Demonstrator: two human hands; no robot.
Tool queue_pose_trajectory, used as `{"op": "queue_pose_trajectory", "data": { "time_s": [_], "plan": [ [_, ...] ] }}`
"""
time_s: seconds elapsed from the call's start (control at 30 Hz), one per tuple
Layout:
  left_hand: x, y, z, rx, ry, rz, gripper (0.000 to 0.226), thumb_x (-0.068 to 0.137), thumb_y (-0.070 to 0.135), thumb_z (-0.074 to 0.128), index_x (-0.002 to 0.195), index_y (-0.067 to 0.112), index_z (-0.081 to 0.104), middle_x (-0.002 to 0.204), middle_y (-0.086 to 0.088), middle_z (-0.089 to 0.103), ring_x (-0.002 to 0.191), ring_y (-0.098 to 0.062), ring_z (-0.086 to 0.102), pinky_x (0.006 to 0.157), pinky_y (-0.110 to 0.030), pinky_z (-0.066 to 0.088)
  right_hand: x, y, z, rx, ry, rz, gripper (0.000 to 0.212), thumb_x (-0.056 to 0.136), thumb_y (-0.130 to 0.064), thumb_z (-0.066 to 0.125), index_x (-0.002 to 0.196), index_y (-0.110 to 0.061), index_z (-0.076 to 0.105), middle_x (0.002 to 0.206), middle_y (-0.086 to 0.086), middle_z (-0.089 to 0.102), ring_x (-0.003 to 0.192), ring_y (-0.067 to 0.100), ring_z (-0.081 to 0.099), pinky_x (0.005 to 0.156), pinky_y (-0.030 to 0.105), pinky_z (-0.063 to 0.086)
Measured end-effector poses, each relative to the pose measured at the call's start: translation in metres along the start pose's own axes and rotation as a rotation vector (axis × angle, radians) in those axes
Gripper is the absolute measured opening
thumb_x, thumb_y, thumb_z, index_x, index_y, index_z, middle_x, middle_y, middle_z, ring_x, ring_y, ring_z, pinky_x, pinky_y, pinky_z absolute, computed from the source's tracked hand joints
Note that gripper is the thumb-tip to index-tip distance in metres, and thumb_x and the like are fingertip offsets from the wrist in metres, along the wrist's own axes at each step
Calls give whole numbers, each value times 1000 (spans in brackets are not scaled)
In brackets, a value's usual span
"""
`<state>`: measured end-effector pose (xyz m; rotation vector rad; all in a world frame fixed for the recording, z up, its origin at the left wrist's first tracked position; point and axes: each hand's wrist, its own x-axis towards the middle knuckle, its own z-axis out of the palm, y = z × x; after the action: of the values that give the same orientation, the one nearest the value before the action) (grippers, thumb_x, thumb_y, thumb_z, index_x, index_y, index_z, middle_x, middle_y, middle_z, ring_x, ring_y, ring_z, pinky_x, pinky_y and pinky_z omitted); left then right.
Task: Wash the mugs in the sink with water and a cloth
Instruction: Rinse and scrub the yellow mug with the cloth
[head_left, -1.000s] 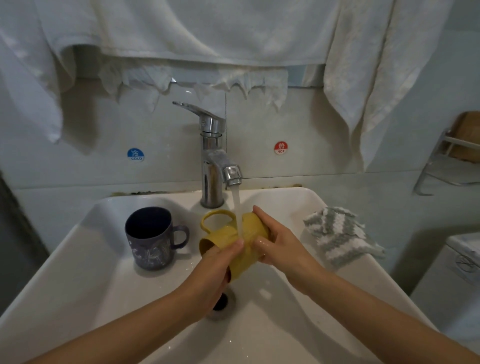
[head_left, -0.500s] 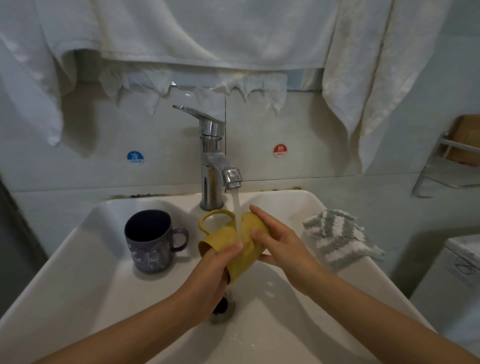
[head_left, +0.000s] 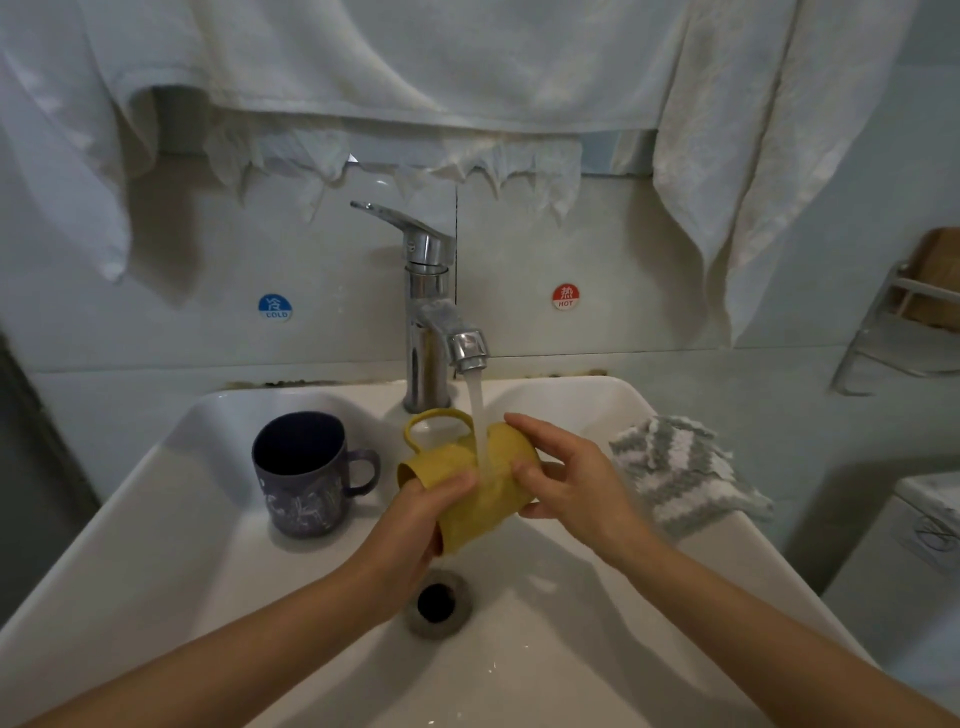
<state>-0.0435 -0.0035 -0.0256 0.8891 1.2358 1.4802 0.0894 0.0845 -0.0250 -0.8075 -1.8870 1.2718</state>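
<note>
Yellow mug (head_left: 483, 499) is sideways under the running water (head_left: 475, 405), over the sink (head_left: 156, 545) — left grip (head_left: 415, 525) wrapped round its mouth end, right grip (head_left: 571, 483) curled on the base. It's probably slick when wet, so it could slip and crack against the purple mug (head_left: 304, 473).

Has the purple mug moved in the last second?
No. The purple mug keeps its spot left of the faucet base, upright in the sink.

A single head-worn camera is looking forward and down from close above the sink (head_left: 156, 545), facing the tap (head_left: 427, 291) and the wall (head_left: 623, 260) behind. Its wide angle is reaching up to the hanging towels (head_left: 415, 62).
</note>
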Motion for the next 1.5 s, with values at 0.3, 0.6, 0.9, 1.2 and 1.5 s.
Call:
{"op": "queue_pose_trajectory", "data": {
  "time_s": [0.3, 0.6, 0.9, 1.2, 1.5],
  "plan": [
    [1, 0, -4, 73, -40, 27, 45, 71, 36, 54, 115, 27, 49, 117, 1, 58, 105, -18, 57, 84, -30, 50, -2, 0, -2, -67, 52, -2, 43, 88, -17, 62, 129, -25, 54, 116, -8, 58, 92, 19, 66, 63, 31, 60],
    [5, 2, -9, 48, -45, 26, 48, 71, 32, 56, 117, 24, 50, 116, -1, 61, 105, -19, 59, 82, -30, 50, -3, -1, -3, -151, 11, -6, 51, 86, -12, 64, 133, -24, 50, 117, -13, 53, 99, 12, 59, 64, 23, 58],
    [-2, -9, -2, 116, -101, 21, 39, 77, 34, 66, 114, 31, 53, 117, 8, 63, 108, -12, 60, 87, -25, 49, -2, 7, 3, -285, 92, -56, 34, 88, -36, 60, 122, -36, 52, 103, -20, 56, 90, 16, 62, 73, 42, 56],
    [-3, -4, 1, 34, -61, -39, 53, 76, 33, 58, 127, 29, 46, 121, 5, 59, 109, -15, 57, 88, -28, 49, -2, 4, 7, -292, 15, -44, 52, 87, -49, 48, 137, -48, 32, 135, -11, 48, 123, 15, 48, 101, 43, 45],
    [-1, 0, 1, 1, 73, -74, 45, 78, 32, 66, 119, 18, 57, 119, -5, 63, 110, -25, 59, 100, -48, 45, -2, 0, 28, 57, -36, 239, 42, 94, -42, 46, 135, -35, 37, 128, -2, 48, 108, 17, 53, 77, 38, 58]
  ]
}}
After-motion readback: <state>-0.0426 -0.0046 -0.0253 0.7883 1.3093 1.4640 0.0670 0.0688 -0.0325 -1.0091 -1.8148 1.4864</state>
